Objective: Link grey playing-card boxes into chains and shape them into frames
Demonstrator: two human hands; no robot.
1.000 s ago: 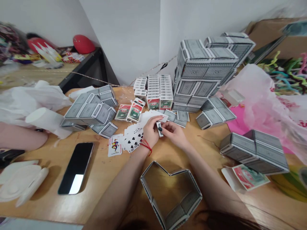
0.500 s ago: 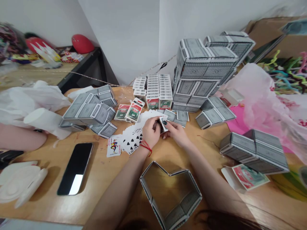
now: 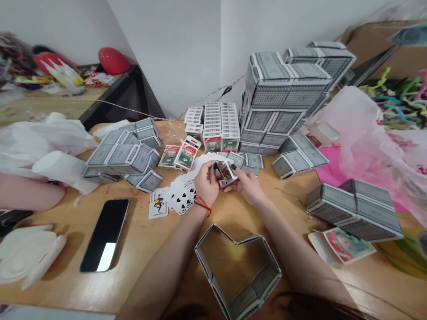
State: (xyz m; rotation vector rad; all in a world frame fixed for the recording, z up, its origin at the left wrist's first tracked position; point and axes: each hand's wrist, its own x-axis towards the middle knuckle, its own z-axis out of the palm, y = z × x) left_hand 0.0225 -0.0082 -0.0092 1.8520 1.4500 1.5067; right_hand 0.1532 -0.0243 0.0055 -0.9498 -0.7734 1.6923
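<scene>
Both hands meet over the middle of the wooden table [image 3: 143, 249]. My left hand [image 3: 206, 184], a red string on its wrist, and my right hand [image 3: 245, 184] pinch a folded playing card [image 3: 225, 172] between them, its face side showing. Just left of the hands lies a fanned spread of face-up cards [image 3: 183, 192], with a joker card [image 3: 158, 202] beside it. Near me stands a heart-shaped frame of folded cards [image 3: 238, 269], hollow inside.
A black phone [image 3: 106, 233] lies at the left. Grey card-built blocks [image 3: 123, 153] sit at the left, a tall block stack [image 3: 283, 95] at the back, more blocks [image 3: 355, 209] at the right. Boxed decks [image 3: 216, 129] stand at the back. Another person's arm [image 3: 30, 193] rests far left.
The card between my hands has been turned and opened, so its face side now shows. Both hands have shifted slightly away from me.
</scene>
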